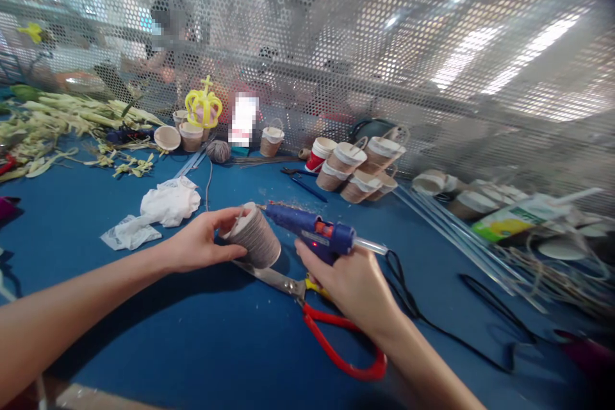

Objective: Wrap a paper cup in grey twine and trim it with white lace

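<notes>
My left hand [218, 240] is closed around a small paper cup [258, 240] wound with grey-brown yarn, tilted so its rim faces up and left. In my right hand [355, 275] is a blue hot glue gun [312, 229], its nozzle at the cup's upper rim; whether it touches I cannot tell. A clear glue stick [371, 245] juts from the gun's back, and a small red light glows on its side. Beneath the cup and my right hand lie scissors [283, 283] with red and yellow handles, partly hidden.
Several yarn-wrapped cups with handles [362, 186] stand at the back right, beside pliers [305, 184]. Crumpled white cloth [169, 202], a yarn ball [219, 151] and a yellow crown [204, 106] are left. Glue sticks [451, 237] and a black cord [432, 327] lie right. Perforated metal [307, 25] rises behind.
</notes>
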The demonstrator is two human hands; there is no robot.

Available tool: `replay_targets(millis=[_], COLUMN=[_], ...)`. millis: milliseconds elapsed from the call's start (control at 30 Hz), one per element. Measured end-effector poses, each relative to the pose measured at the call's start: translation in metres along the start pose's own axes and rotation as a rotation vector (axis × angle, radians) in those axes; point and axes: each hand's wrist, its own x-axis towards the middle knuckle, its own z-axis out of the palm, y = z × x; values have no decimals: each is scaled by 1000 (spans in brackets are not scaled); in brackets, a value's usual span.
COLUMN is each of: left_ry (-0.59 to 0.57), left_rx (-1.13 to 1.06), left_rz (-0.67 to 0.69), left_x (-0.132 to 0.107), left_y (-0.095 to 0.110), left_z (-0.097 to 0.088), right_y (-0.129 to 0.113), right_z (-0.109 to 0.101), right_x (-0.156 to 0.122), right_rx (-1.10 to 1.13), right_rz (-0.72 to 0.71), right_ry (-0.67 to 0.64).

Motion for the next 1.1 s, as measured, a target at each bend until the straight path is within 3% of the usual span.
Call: replay_targets(millis=[833,1100], left_ry=[-4,-7], left_rx=[28,16], left_rz=[-14,-5], left_x=[-1,0], left_y=[-3,-2], left_z=[0,-1], right_y=[-9,-12], right_z=[-3,-1], right_x=[-9,-11], right_rx=[19,47], right_rz=[-17,97], right_ry=[-32,-55])
